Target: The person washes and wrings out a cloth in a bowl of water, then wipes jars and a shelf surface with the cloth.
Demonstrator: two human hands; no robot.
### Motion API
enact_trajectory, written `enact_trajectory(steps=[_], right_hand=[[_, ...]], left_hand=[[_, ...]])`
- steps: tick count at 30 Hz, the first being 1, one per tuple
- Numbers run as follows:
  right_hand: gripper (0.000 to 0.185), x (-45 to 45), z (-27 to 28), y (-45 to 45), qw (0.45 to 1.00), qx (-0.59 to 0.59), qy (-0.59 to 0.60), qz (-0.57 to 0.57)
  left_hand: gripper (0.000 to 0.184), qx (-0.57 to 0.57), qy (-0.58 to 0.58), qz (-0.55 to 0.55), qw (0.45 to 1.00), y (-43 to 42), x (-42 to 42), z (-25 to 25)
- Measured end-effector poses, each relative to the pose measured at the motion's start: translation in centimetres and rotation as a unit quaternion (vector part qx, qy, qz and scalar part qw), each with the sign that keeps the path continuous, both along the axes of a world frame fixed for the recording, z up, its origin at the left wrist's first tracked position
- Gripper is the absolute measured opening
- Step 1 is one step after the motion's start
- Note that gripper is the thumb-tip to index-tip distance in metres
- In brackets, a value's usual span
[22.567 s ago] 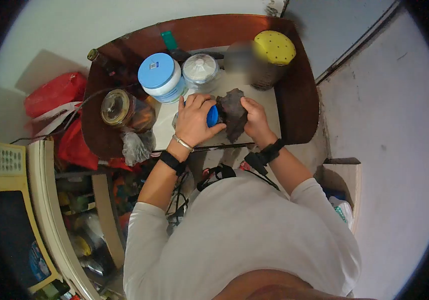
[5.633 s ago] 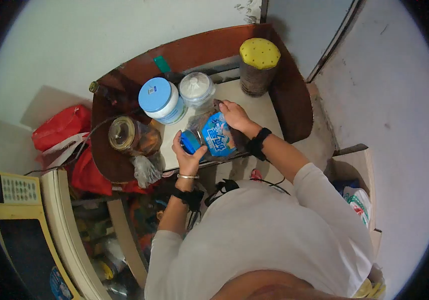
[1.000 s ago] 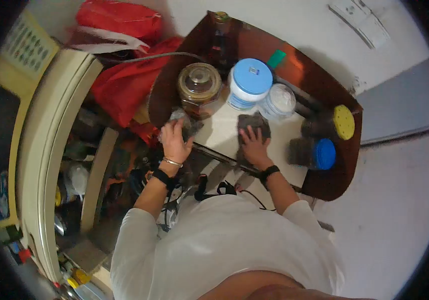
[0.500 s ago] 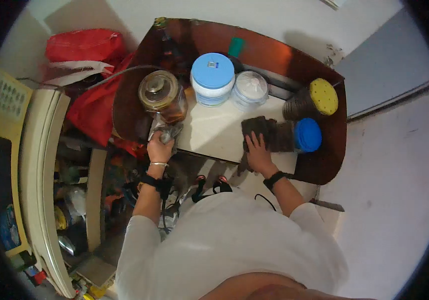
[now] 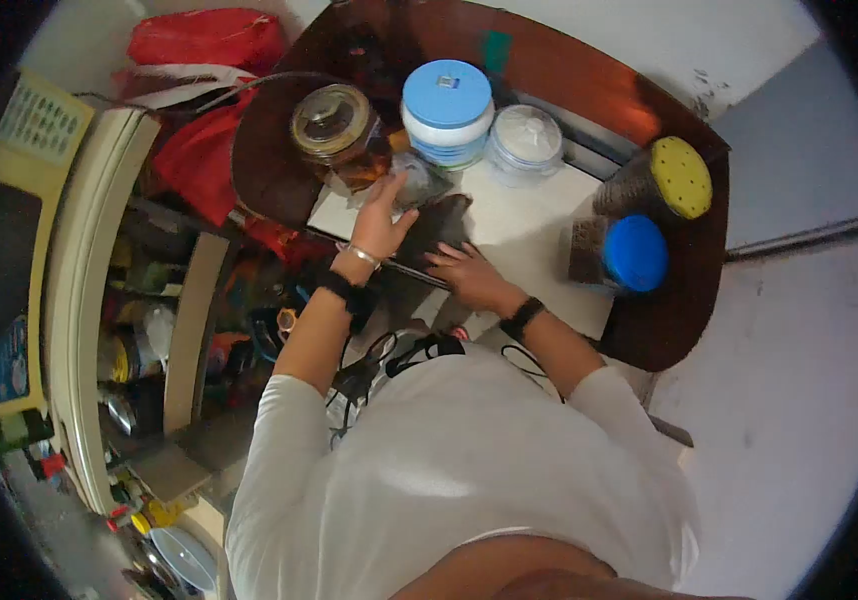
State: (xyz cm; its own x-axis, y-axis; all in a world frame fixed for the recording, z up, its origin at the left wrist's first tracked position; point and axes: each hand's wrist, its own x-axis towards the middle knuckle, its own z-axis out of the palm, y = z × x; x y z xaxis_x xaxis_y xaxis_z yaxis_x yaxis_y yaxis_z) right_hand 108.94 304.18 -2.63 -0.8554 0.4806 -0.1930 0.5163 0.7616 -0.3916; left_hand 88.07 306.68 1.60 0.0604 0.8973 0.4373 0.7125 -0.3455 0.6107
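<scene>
My left hand reaches over the front edge of the table with its fingers stretched and its thumb apart. Its fingertips are at a crumpled clear plastic bag, which lies just right of a lidded glass jar of brown contents. My right hand lies flat, fingers spread, at the lower edge of a dark cloth. The cloth rests on the pale tabletop between both hands. Behind it stand a white tub with a blue lid and a clear lidded container.
Right on the table are a blue-lidded jar and a yellow-lidded container. A raised brown rim borders the back. Red bags and a cluttered shelf unit stand left; a pale wall is right.
The dark cloth and my right hand have moved left, away from the blue-lidded jar. My left hand has moved right and opened; the plastic bag now lies further right, beside the glass jar.
</scene>
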Motion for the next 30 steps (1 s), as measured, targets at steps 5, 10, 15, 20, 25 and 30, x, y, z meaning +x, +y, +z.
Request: enact_trajectory(steps=[5, 10, 15, 20, 25, 30], right_hand=[[0.050, 3.9, 1.6, -1.4, 0.998, -0.059, -0.019, -0.007], [0.049, -1.5, 1.4, 0.4, 0.996, -0.085, 0.027, 0.016], [0.063, -12.0, 0.5, 2.9, 0.997, -0.075, -0.020, 0.026], [0.088, -21.2, 0.7, 4.6, 0.993, -0.091, 0.023, -0.066], [0.103, -23.6, 0.5, 4.2, 0.994, -0.070, 0.030, -0.082], [0.085, -22.7, 0.1, 5.0, 0.999, -0.013, -0.039, -0.013]], left_hand=[[0.028, -0.031, -0.110, 0.140, 0.984, -7.2, -5.0, 1.4], [0.021, -0.101, -0.205, 0.297, 0.927, -14.5, -7.2, -1.9], [0.019, -0.095, -0.215, 0.347, 0.908, -20.1, -7.0, -3.3], [0.016, -0.128, -0.215, 0.414, 0.875, -25.0, -5.4, -2.5], [0.017, -0.194, -0.179, 0.478, 0.838, -29.5, -3.4, -1.6], [0.022, -0.264, -0.193, 0.477, 0.816, -31.1, -3.0, -1.8]])
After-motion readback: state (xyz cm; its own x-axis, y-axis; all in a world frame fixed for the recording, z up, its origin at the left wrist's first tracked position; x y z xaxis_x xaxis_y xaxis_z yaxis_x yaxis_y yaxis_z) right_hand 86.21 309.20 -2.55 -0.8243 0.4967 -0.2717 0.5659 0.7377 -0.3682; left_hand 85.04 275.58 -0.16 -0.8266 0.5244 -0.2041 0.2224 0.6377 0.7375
